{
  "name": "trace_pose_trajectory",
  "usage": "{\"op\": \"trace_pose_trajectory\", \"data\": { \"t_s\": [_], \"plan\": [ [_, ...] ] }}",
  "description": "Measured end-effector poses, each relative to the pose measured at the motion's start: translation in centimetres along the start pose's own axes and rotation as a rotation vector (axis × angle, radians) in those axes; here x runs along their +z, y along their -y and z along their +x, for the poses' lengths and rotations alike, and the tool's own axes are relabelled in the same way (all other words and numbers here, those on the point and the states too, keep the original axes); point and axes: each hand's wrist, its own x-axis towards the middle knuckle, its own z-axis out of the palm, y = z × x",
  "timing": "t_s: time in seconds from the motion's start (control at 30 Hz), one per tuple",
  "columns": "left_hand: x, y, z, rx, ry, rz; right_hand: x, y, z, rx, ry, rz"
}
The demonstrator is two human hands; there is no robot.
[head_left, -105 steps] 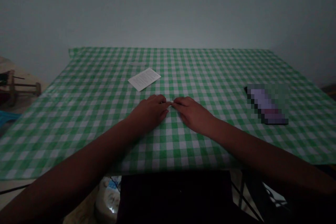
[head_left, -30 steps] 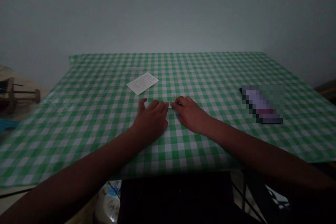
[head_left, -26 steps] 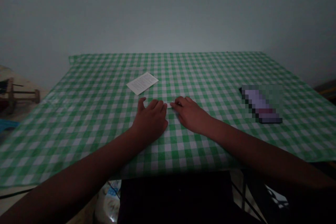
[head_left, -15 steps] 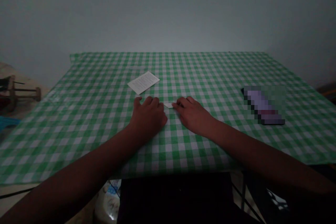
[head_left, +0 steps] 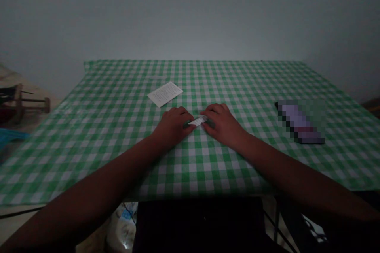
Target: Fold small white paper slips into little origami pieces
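Between my two hands is a small, narrow piece of folded paper [head_left: 198, 120], pale with faint lines on it. My left hand [head_left: 175, 123] pinches its left end, thumb nearest me and fingers curled on the far side. At the other end, my right hand [head_left: 219, 120] grips it in the same way. Both hands rest low over the checked tablecloth, and the fingers cover the paper's ends. Just beyond my left hand a printed sheet of paper [head_left: 165, 94] lies flat and turned at an angle.
A green and white checked cloth [head_left: 190, 170] covers the table. On the right lies a phone [head_left: 299, 122], its screen blurred out. The table's far edge meets a plain wall [head_left: 190, 16]. Off the left side are a wooden stool [head_left: 32, 102] and something blue [head_left: 12, 136].
My left hand has turned and closed in on the folded paper, its thumb now on the near side. The paper has tilted and shows more of its face. The view has shifted slightly.
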Motion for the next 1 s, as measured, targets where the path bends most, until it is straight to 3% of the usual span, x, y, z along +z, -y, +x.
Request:
{"op": "trace_pose_trajectory", "data": {
  "t_s": [0.37, 0.63, 1.0],
  "plan": [
    [-0.6, 0.3, 0.1, 0.072, -0.055, -0.148, -1.2, -0.7, 0.4, 0.067, 0.048, 0.063],
    [-1.3, 0.1, 0.1, -0.036, -0.114, -0.215, -1.7, -0.4, 0.6, 0.12, 0.074, 0.095],
    [-0.7, 0.2, 0.1, -0.033, -0.167, -0.202, -1.4, -0.1, 0.8, 0.105, 0.025, 0.13]
  ]
}}
